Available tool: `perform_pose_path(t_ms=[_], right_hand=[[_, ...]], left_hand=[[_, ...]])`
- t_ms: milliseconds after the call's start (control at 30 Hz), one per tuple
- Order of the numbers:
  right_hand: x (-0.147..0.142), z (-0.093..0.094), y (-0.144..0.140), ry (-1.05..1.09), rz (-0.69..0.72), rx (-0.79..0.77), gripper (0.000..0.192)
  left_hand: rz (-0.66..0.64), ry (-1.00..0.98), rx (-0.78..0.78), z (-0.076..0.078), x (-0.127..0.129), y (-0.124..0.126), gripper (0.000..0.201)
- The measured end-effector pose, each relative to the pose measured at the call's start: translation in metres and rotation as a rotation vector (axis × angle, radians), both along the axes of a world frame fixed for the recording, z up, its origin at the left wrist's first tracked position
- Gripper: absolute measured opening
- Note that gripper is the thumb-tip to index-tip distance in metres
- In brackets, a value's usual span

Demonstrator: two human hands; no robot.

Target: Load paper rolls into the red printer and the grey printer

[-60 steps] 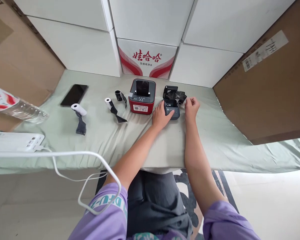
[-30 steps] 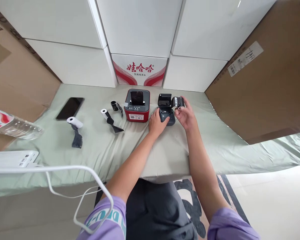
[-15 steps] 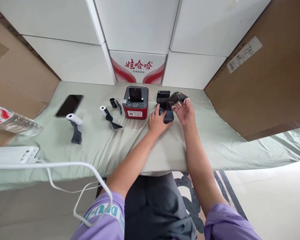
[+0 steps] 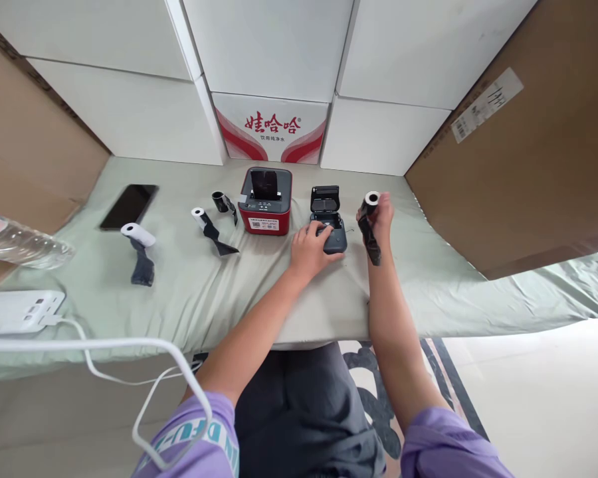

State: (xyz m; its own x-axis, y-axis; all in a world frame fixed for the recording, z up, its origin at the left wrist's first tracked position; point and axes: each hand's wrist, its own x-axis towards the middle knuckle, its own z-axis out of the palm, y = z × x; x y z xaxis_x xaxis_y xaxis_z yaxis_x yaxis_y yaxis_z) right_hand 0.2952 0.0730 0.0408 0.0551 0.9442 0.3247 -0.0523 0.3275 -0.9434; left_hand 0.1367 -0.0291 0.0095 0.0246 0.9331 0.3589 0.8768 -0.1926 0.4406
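A small dark grey printer (image 4: 327,222) sits on the green cloth with its lid raised. My left hand (image 4: 309,249) rests against its front left side and holds it. My right hand (image 4: 379,219) is to the right of the printer, lifted off the cloth, and grips a paper roll (image 4: 370,199) with a black strip (image 4: 369,242) hanging down from it. A red printer (image 4: 264,201) stands just left of the grey one, its lid also open.
Left of the red printer lie a black roll (image 4: 220,200), a white roll with a black strip (image 4: 203,222), another such roll (image 4: 133,236) and a phone (image 4: 128,206). A water bottle (image 4: 14,242), power strip (image 4: 17,311) and white cable (image 4: 129,352) are at left. Boxes wall the table.
My right hand took the roll from behind the grey printer, lifted it and carried it to the right; the black strip now hangs down. My left hand stayed on the printer.
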Motion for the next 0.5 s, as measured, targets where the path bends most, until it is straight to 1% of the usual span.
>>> perform_pose_path(t_ms=[67,133,200,267,333,400,500], right_hand=[[-0.004,0.003,-0.006,-0.128,-0.052,0.048,0.060],[-0.008,0.006,-0.012,-0.365,-0.060,0.077,0.051],[-0.011,0.006,-0.015,-0.601,-0.073,0.079,0.046],[-0.015,0.005,-0.016,-0.744,-0.099,0.063,0.045],[-0.017,0.002,-0.015,-0.790,-0.115,0.052,0.045],[-0.020,-0.001,-0.014,-0.787,-0.121,0.051,0.045],[-0.023,-0.006,-0.012,-0.778,-0.108,0.054,0.044]], left_hand=[[0.001,0.020,-0.014,0.000,0.003,-0.004,0.063],[0.004,0.044,-0.019,-0.001,0.005,-0.005,0.055],[0.013,0.049,-0.015,-0.001,0.007,-0.006,0.047],[0.026,0.023,-0.009,0.000,0.007,-0.006,0.043],[0.032,-0.025,-0.011,0.002,0.007,-0.005,0.044],[0.038,-0.074,-0.019,0.005,0.006,-0.003,0.044],[0.061,-0.134,-0.002,0.008,0.004,-0.003,0.031]])
